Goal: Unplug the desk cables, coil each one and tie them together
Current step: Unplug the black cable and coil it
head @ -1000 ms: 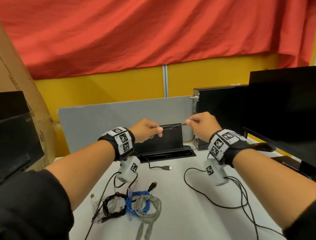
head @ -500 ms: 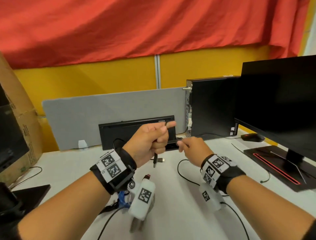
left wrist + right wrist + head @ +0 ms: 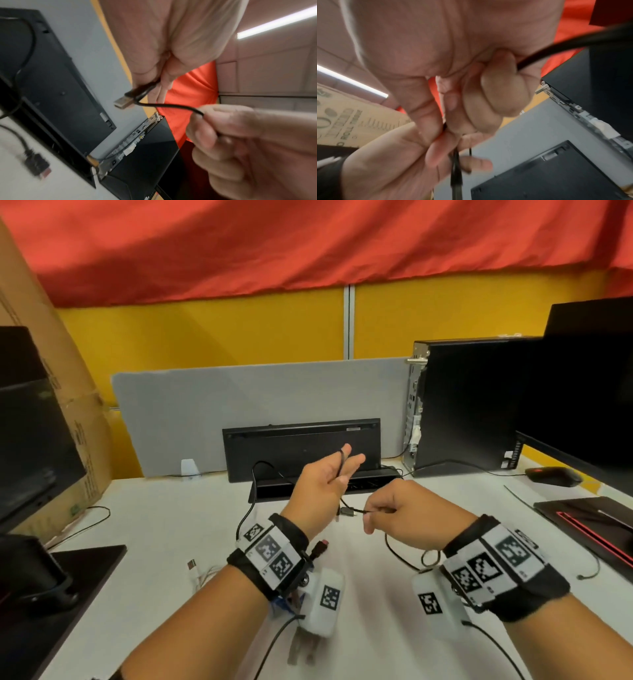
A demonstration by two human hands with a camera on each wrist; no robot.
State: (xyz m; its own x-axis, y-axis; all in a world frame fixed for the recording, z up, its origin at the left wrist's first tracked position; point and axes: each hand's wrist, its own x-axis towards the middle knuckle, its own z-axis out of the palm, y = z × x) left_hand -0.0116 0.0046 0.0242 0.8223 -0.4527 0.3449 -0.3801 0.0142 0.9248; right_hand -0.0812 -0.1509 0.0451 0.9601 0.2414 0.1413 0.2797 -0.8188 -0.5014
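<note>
**Black cable strung between two raised hands**

Black, thin cable (image 3: 363,511) stretched above the white desk (image 3: 191,518), between both hands. Left hand (image 3: 322,484) lifted, palm up, fingers mostly straightened and fanned, cable looped over a fingertip (image 3: 343,452) and running down across the palm. Silver USB plug (image 3: 123,102) hanging just under that hand, doubled back beside its own cord. Right hand (image 3: 407,517) just beside the left, lower, fingers curled, thumb and forefinger pinching the cable a little past the plug; rest of the cord trailing out under the right wrist and down onto the desk.

Further off on the desk: black keyboard (image 3: 301,448) propped upright against a grey divider panel (image 3: 239,412), black socket tray (image 3: 322,486) at its foot, black computer tower (image 3: 459,402) to the right, black mouse (image 3: 551,475) beyond it. Near the left wrist, a red-tipped black plug (image 3: 320,548) lying on the desk, with pale cords (image 3: 202,571) beside it. Cardboard box (image 3: 51,371) at far left.
</note>
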